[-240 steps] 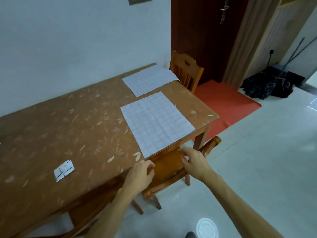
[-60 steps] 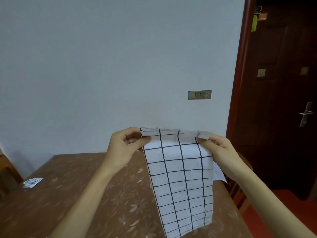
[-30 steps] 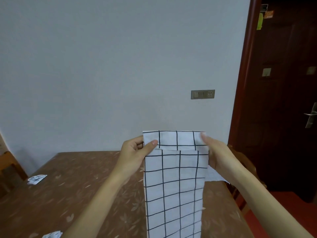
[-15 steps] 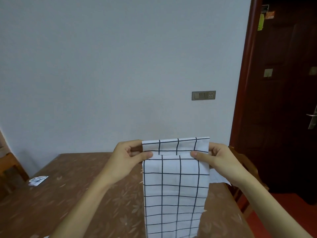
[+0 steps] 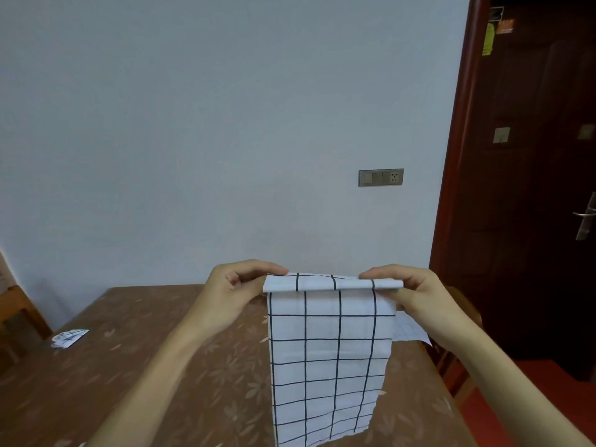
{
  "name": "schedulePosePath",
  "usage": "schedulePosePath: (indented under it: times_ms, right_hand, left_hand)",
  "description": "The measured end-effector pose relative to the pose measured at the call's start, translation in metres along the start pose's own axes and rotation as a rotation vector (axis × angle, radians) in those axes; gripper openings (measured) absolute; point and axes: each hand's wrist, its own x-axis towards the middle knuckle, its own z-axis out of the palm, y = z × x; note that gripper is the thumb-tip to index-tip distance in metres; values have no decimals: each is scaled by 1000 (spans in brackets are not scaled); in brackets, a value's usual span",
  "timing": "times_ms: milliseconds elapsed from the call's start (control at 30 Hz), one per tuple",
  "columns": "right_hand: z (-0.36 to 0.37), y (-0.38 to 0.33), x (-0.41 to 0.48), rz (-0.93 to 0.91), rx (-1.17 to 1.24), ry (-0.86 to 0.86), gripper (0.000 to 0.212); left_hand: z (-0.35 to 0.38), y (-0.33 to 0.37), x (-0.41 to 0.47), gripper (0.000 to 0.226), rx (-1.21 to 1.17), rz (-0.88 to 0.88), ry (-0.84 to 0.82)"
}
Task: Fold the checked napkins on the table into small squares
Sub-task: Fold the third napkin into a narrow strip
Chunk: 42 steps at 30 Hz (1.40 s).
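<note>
I hold a white napkin with black checks [image 5: 329, 359] up in the air above the brown table [image 5: 161, 366]. It hangs as a long narrow strip, and its top edge is rolled over into a narrow fold. My left hand [image 5: 232, 295] pinches the top left corner and my right hand [image 5: 416, 295] pinches the top right corner. A second checked napkin [image 5: 411, 330] lies flat on the table behind my right hand, mostly hidden. A small folded napkin [image 5: 69, 337] rests at the table's far left.
A pale wall with a switch plate [image 5: 380, 177] stands behind the table. A dark wooden door [image 5: 541, 188] is at the right. A wooden chair [image 5: 14, 321] stands at the left end and another chair [image 5: 458, 366] at the right end.
Over the last second both hands have turned the napkin's top edge down and over, so the flat top band is now a narrow rolled fold. The hands sit slightly lower.
</note>
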Motion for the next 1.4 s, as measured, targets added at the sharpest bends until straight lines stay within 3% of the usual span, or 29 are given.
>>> schedulePosePath:
  times_ms: [133, 267, 367, 467, 600, 667, 733, 833, 1067, 1233, 1400]
  right_hand:
    - [-1, 0, 0, 14, 18, 20, 30]
    - [0, 3, -1, 22, 56, 72, 36]
    - [3, 3, -2, 26, 103, 95, 36]
    - [5, 0, -2, 36, 123, 101, 33]
    - [3, -4, -2, 124, 226, 81, 32]
    - [2, -2, 0, 194, 281, 33, 45]
    - [2, 2, -1, 253, 188, -9, 53]
    - [5, 8, -9, 202, -84, -89, 40]
    - [14, 13, -11, 136, 4, -42, 12]
    - [14, 10, -12, 85, -27, 2, 22]
    - [8, 26, -9, 165, -279, 12, 66]
  left_hand:
    - [-2, 0, -1, 39, 11, -43, 44]
    - [2, -2, -4, 24, -98, -47, 8]
    - [10, -12, -6, 38, -50, -109, -32]
    - [23, -22, -9, 23, -104, -125, -88]
    - [24, -27, -6, 20, -87, -90, 3]
    - [23, -27, -4, 20, -79, -79, 49]
    - [25, -25, -3, 15, -89, -54, 101]
    - [28, -23, -4, 14, -105, -20, 142]
    - [28, -20, -10, 22, -105, -17, 101]
    - [23, -29, -15, 31, -32, -111, -96]
    - [24, -33, -16, 27, -83, -114, -55]
